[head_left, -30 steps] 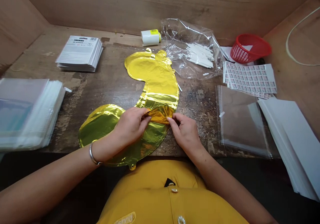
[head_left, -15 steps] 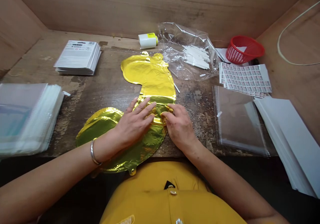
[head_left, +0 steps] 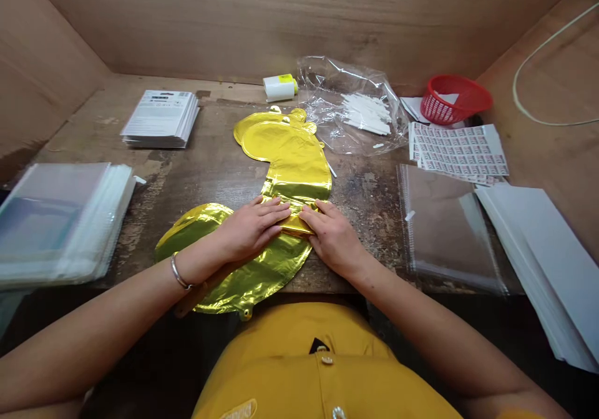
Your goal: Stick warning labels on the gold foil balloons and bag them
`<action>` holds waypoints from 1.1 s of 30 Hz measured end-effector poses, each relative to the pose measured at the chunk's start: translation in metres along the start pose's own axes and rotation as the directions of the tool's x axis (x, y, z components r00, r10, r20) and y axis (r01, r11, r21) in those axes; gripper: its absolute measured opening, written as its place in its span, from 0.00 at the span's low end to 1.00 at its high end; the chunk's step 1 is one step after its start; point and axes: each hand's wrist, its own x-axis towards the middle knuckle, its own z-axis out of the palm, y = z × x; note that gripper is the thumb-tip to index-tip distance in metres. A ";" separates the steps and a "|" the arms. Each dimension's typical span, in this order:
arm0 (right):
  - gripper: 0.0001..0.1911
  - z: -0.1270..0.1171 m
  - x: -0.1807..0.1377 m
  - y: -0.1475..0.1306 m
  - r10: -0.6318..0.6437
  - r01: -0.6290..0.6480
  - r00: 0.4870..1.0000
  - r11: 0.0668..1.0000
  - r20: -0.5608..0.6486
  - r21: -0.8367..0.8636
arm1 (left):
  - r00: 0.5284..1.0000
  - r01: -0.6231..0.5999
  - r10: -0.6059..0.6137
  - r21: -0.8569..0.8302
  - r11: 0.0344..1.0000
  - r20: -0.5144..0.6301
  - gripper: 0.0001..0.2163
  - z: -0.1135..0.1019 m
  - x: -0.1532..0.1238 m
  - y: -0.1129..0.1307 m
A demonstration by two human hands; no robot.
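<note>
A flat gold foil balloon (head_left: 299, 172) lies uninflated on the worn table in front of me, with a folded band across its middle. My left hand (head_left: 250, 226) rests on that band from the left, fingers stretched out and pressed down. From the right, my right hand (head_left: 334, 235) lays its extended fingers on the same band, its fingertips close to those of the left. The balloon's rounded lower part spreads under my left forearm and reaches past the table's front edge. Part of the fold is hidden beneath my fingers.
Clear bags lie in a stack (head_left: 70, 219) at left, below a pile of printed cards (head_left: 161, 119). Behind are a white-and-yellow bottle (head_left: 279, 87) and a plastic bag of white sticks (head_left: 365, 113). At right: red basket (head_left: 452, 100), sticker sheets (head_left: 461, 150), clear sleeves (head_left: 444, 219), white paper (head_left: 543, 256).
My right fingers have gone from a pinch at the fold's edge to lying on the band. The left fingers have drawn closer together. The view has shifted slightly.
</note>
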 end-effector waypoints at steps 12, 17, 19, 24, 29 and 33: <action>0.13 -0.086 -0.051 0.015 0.588 -0.302 0.652 0.780 -0.478 0.548 | 0.973 0.198 -0.228 0.393 0.898 0.030 0.22 -0.005 -0.012 -0.010; 0.12 -0.138 -0.116 0.044 0.748 -0.100 0.123 0.664 -0.652 0.741 | 0.992 0.098 -0.061 0.388 0.916 -0.107 0.22 -0.026 0.033 0.021; 0.13 -0.145 -0.131 0.051 0.767 0.004 0.030 0.641 -0.641 0.767 | 0.985 -0.074 0.111 0.267 0.961 -0.130 0.20 -0.027 0.065 0.057; 0.15 -0.147 -0.148 0.048 0.829 0.035 -0.038 0.560 -0.559 0.828 | 0.872 -0.486 0.487 0.022 0.873 -0.048 0.14 0.006 0.156 0.143; 0.16 -0.167 -0.178 0.049 0.751 -0.052 -0.186 0.636 -0.634 0.770 | 0.834 -0.551 0.551 -0.041 0.834 0.003 0.09 0.038 0.199 0.160; 0.15 -0.179 -0.190 0.053 0.735 -0.074 -0.238 0.638 -0.635 0.767 | 0.819 -0.574 0.574 -0.068 0.816 -0.019 0.09 0.038 0.194 0.161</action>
